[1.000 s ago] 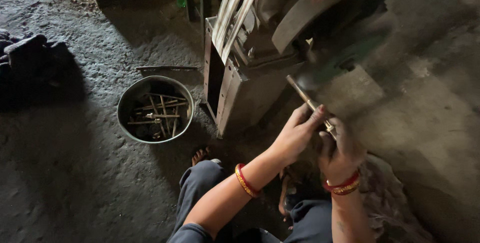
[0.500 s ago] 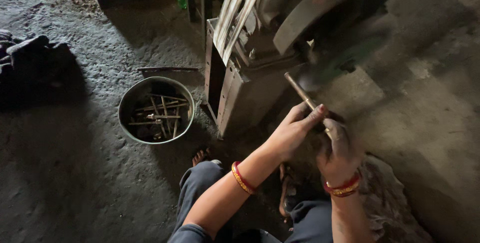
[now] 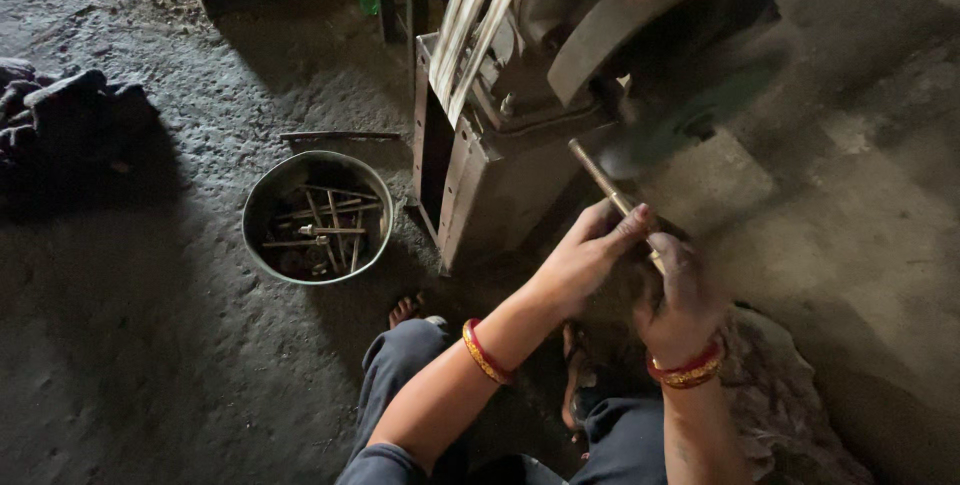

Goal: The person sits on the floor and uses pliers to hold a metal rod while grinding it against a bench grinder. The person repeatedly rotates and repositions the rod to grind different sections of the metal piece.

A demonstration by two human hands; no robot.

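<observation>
Partly hidden, brass rod [image 3: 606, 185] in both hands, wheel [image 3: 690, 125] blurred, rod's lower end covered

dull brass-coloured metal rod [image 3: 607, 188], rough gritty floor [image 3: 150, 345], matt metal bowl [image 3: 262, 207]

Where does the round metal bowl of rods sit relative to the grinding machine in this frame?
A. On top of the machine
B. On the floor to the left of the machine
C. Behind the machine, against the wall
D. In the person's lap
B: the round metal bowl stands on the grey floor to the left of the grinding machine base, while both hands hold a thin metal rod toward the wheel.
</observation>
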